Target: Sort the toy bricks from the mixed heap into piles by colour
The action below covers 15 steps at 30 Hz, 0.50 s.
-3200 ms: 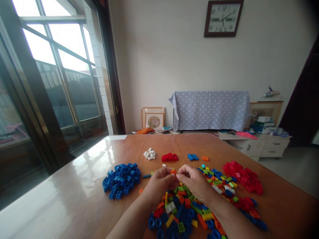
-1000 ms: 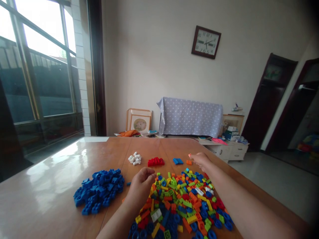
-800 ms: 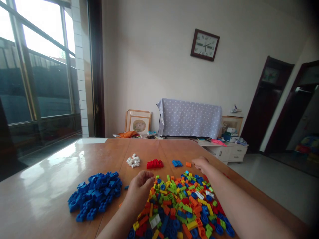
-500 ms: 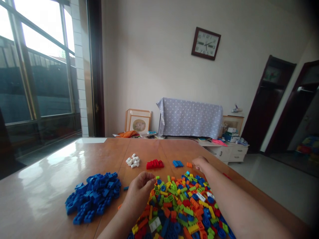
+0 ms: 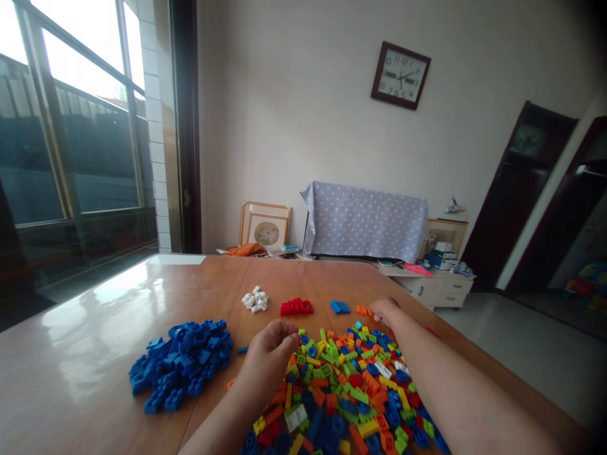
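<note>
My right hand (image 5: 385,309) reaches to the far side of the table, its fingers closed at the right end of a short row of orange bricks (image 5: 364,310). An orange brick is at the fingertips, partly hidden by them. My left hand (image 5: 272,347) hovers at the left edge of a big mixed heap of toy bricks (image 5: 351,395), thumb and fingertips together. Whatever they may hold is too small to make out. Left of that hand lie a single blue brick (image 5: 242,349) and a pile of blue bricks (image 5: 184,363).
Along the far part of the wooden table (image 5: 85,354) sit white bricks (image 5: 255,299), a row of red bricks (image 5: 296,307) and a row of blue bricks (image 5: 339,307). A cloth-covered object (image 5: 365,218) and a white cabinet (image 5: 439,289) stand beyond the table.
More orange shows in the row by my right hand, which has shifted slightly right. My left hand stays about where it was. The whole view has tilted a little.
</note>
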Motion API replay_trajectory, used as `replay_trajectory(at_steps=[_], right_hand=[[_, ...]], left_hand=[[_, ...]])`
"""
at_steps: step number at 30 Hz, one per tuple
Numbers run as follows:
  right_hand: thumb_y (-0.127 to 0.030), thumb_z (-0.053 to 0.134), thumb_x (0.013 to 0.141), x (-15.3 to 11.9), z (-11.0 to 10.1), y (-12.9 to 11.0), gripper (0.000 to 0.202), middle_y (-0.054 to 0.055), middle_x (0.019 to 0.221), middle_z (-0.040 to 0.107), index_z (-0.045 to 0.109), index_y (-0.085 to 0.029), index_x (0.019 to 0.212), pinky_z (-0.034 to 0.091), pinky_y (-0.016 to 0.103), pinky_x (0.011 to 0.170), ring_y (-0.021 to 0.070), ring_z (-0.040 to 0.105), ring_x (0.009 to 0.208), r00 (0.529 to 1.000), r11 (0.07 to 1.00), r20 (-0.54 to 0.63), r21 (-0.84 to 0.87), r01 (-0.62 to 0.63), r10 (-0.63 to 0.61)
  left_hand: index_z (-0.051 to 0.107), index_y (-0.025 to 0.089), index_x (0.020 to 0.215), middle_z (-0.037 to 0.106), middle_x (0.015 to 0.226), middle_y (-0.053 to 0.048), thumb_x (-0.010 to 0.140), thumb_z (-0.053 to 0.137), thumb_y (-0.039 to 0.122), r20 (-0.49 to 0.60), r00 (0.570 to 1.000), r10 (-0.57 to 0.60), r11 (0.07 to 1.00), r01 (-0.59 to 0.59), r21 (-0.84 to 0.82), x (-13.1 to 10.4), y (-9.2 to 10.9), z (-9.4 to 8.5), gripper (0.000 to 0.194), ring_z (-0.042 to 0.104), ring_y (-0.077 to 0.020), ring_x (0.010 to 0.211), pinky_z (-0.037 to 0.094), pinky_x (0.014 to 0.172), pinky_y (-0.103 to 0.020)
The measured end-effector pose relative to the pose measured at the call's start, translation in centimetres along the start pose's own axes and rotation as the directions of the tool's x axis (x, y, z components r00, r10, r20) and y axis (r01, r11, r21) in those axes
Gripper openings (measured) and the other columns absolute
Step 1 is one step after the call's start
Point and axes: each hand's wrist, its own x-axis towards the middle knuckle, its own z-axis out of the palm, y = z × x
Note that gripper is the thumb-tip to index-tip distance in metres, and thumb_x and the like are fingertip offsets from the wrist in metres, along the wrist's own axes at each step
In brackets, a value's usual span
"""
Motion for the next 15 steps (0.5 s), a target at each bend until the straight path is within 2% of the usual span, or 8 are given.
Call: replay_trajectory(at_steps=[2, 5, 10, 15], right_hand=[[-0.034, 0.061, 0.097, 0.2, -0.1, 0.0, 0.032, 0.009, 0.121, 0.063, 0.061, -0.016, 0.123, 0.057, 0.04, 0.086, 0.0207, 0.065, 0.101, 0.996, 0.997, 0.053, -0.042, -0.067, 0.069], [-0.034, 0.061, 0.097, 0.4, -0.4, -0.1, 0.031, 0.009, 0.119, 0.064, 0.061, -0.016, 0.122, 0.058, 0.038, 0.084, 0.0197, 0.066, 0.099, 0.991, 0.99, 0.077, -0.099, -0.098, 0.106], [-0.034, 0.062, 0.096, 1.0, -0.7, -0.1, 0.032, 0.01, 0.123, 0.063, 0.061, -0.016, 0.122, 0.056, 0.041, 0.089, 0.0216, 0.064, 0.105, 0.996, 0.982, 0.046, -0.176, -0.064, 0.073], [-0.034, 0.063, 0.095, 1.6, -0.2, 0.3, 0.034, 0.011, 0.125, 0.062, 0.061, -0.016, 0.123, 0.055, 0.041, 0.091, 0.0227, 0.063, 0.107, 0.999, 0.984, 0.04, -0.177, -0.01, 0.017]], left_hand=[[0.065, 0.017, 0.086, 0.066, 0.077, -0.002, 0.074, 0.073, 0.042, -0.004, 1.0, -0.004, 1.0, 0.004, 0.009, 0.0, 0.0, 0.0, 0.029, 0.059, -0.0157, 0.071, 0.043, 0.063, -0.024], [0.064, 0.017, 0.087, 0.065, 0.078, -0.002, 0.075, 0.071, 0.04, 0.002, 1.0, 0.004, 0.999, -0.005, 0.033, 0.0, 0.1, 0.0, 0.027, 0.058, -0.0156, 0.071, 0.043, 0.064, -0.024], [0.063, 0.017, 0.088, 0.064, 0.077, -0.001, 0.078, 0.069, 0.04, 0.018, 1.0, 0.016, 0.998, -0.017, 0.054, 0.0, -0.1, 0.0, 0.026, 0.058, -0.0152, 0.071, 0.043, 0.064, -0.025], [0.063, 0.017, 0.089, 0.063, 0.077, -0.001, 0.079, 0.068, 0.041, 0.021, 1.0, 0.02, 0.997, -0.022, 0.08, 0.2, -0.4, 0.0, 0.027, 0.057, -0.015, 0.071, 0.043, 0.063, -0.024]])
